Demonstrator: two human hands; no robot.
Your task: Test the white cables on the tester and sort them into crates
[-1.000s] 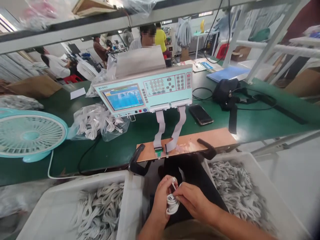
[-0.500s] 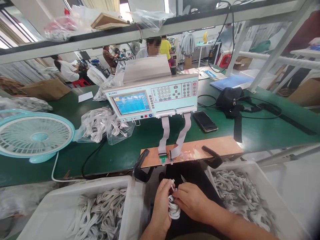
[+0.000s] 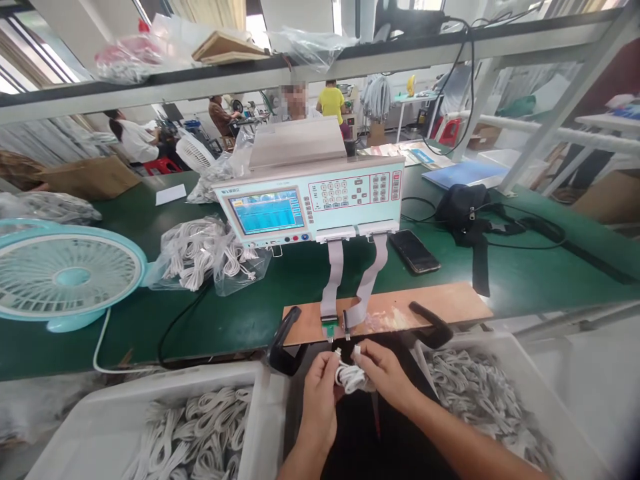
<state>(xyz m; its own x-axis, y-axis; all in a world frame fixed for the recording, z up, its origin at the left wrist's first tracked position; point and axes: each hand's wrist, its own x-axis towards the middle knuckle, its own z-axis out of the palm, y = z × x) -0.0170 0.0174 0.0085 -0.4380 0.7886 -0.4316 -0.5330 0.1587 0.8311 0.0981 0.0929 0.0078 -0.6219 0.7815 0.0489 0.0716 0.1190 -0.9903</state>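
Observation:
A coiled white cable (image 3: pixel 351 378) hangs between my two hands, just below the table's front edge. My left hand (image 3: pixel 321 381) is closed on one end of it, with a small plug (image 3: pixel 339 352) poking up past the fingertips. The cable's other plug (image 3: pixel 357 351) is pinched in my right hand (image 3: pixel 384 371). Just beyond my fingers, a green connector board (image 3: pixel 330 328) and a second small connector (image 3: pixel 347 328) sit at the edge of a brown board (image 3: pixel 400 308). Grey ribbon cables (image 3: pixel 334 280) link them to a tester (image 3: pixel 310 200) with a lit screen.
White bins of cables stand at left (image 3: pixel 270 407) and right (image 3: pixel 530 373). Black clamps (image 3: pixel 285 340) hold the brown board. A phone (image 3: pixel 415 252), black bag (image 3: pixel 463 207), bagged cables (image 3: pixel 193 257) and blue fan (image 3: pixel 73 277) lie on the green table. People sit behind.
Both hands have moved up toward the connectors at the table edge. They have drawn slightly apart, each now showing one plug of the cable. The view has shifted slightly.

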